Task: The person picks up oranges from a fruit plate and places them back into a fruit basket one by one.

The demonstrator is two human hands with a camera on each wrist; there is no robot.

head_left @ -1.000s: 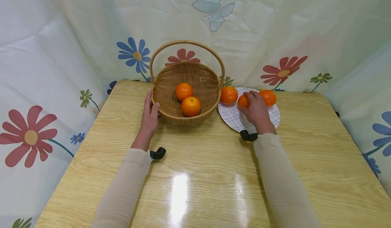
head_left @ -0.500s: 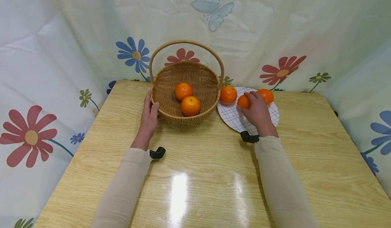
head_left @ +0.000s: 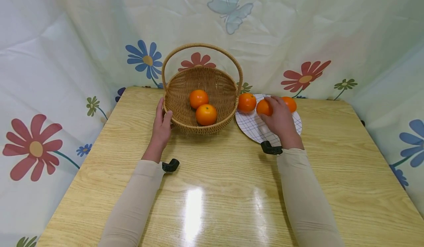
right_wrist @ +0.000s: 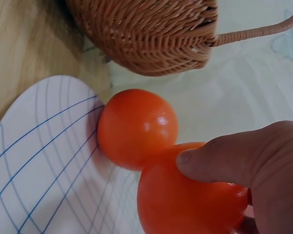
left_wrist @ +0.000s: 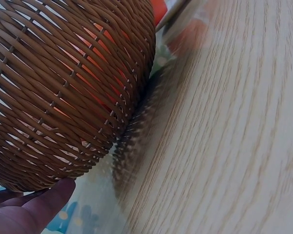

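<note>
My right hand [head_left: 279,118] grips an orange [head_left: 264,108] over the white plate [head_left: 256,129] with blue grid lines. In the right wrist view, the thumb [right_wrist: 210,163] presses on top of the held orange [right_wrist: 185,200]; the other fingers are mostly hidden behind it. Another orange [head_left: 246,102] sits at the plate's left, and one more orange [head_left: 290,104] lies behind my hand, partly covered. My left hand [head_left: 162,127] rests against the left side of the wicker basket [head_left: 198,130], fingers fairly straight. Two oranges lie in the basket: a rear orange [head_left: 198,99] and a front orange [head_left: 206,115].
The basket's tall arched handle [head_left: 202,45] stands up over its opening. The basket and plate stand side by side near the back of the wooden table [head_left: 225,177]. Behind and beside it hangs a flower-patterned curtain [head_left: 298,26].
My right hand has shifted slightly, and more of the orange in its grip shows. The orange behind that hand is more covered. My left hand and the basket stay put.
</note>
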